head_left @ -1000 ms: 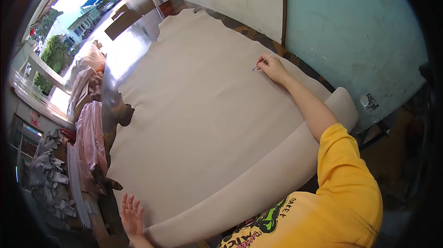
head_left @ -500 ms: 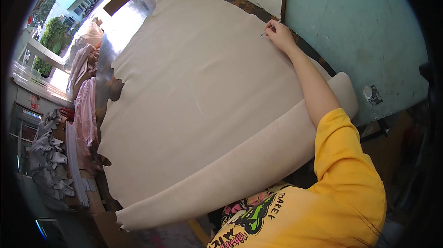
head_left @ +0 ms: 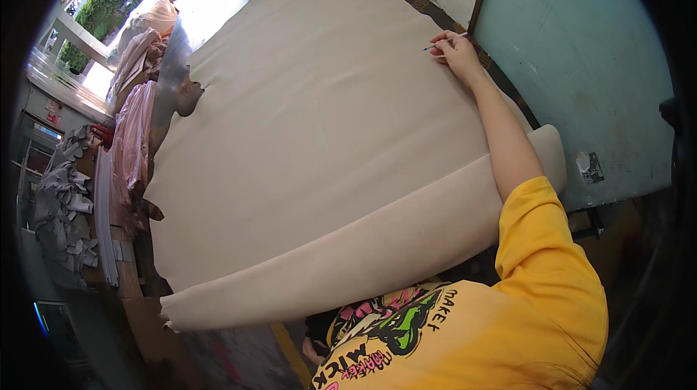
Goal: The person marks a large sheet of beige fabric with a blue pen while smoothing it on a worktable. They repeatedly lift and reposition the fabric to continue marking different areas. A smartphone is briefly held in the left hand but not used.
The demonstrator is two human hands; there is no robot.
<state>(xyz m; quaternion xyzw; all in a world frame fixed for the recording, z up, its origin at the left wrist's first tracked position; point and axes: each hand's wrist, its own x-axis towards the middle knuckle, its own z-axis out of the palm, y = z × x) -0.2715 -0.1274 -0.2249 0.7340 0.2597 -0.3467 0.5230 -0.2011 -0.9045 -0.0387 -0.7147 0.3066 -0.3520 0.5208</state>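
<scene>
Several grey scraps [head_left: 64,201] heaped at far left, next to a pink bundle [head_left: 134,136] in thin plastic. Toward the middle, on the surface [head_left: 210,9], one large beige sheet [head_left: 312,85] with uneven edges, already spread nearly flat; near side folded over into a soft roll [head_left: 341,266]. Left hand not to be found in view, so not possible to tell about its fingers. In the middle of the sheet, one faint pale line [head_left: 321,137], perhaps a mark already made. Farther right, right hand [head_left: 457,54] close to the sheet's right edge, fingers clamped on a thin pen [head_left: 431,47]; touching of tip and sheet not certain. By judgement: spreading mostly done, pen work in course, amount left impossible to tell.

Compared with one second ago: at left, left hand gone from the sheet's near corner; at right, right hand nearer to the edge, pen gripped as before. Whole sheet higher in view, probably from a changed angle.
</scene>
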